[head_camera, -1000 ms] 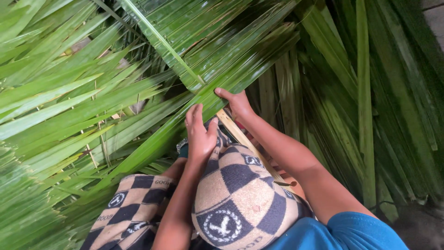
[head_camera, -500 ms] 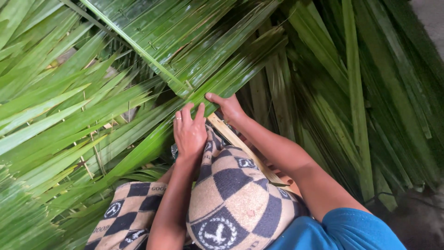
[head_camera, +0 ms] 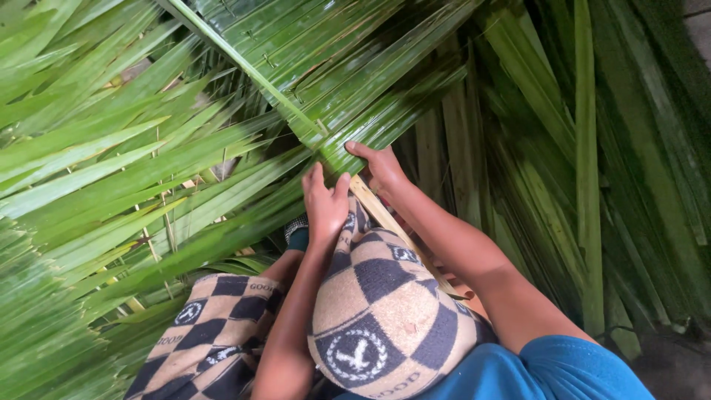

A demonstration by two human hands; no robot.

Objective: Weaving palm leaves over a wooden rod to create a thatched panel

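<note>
Green palm leaflet (head_camera: 355,144) at centre, folded over the pale midrib strip (head_camera: 385,218). Left hand (head_camera: 324,207) pinches its near edge; right hand (head_camera: 381,169) presses it flat, fingers closed. Judgement: keep the fold tight against the stitched panel (head_camera: 311,59), edges aligned.

- my left hand (head_camera: 324,210) is raised in front of me, back of the hand toward the camera, fingers held together and pointing up, thumb out to the right
- my left forearm runs down from it toward the lower middle of view, bare
- my right hand (head_camera: 381,169) sits just beside and a little higher, fingers reaching left, palm turned down
- my right forearm slants down to the right, elbow bent, upper arm in a blue sleeve
</note>
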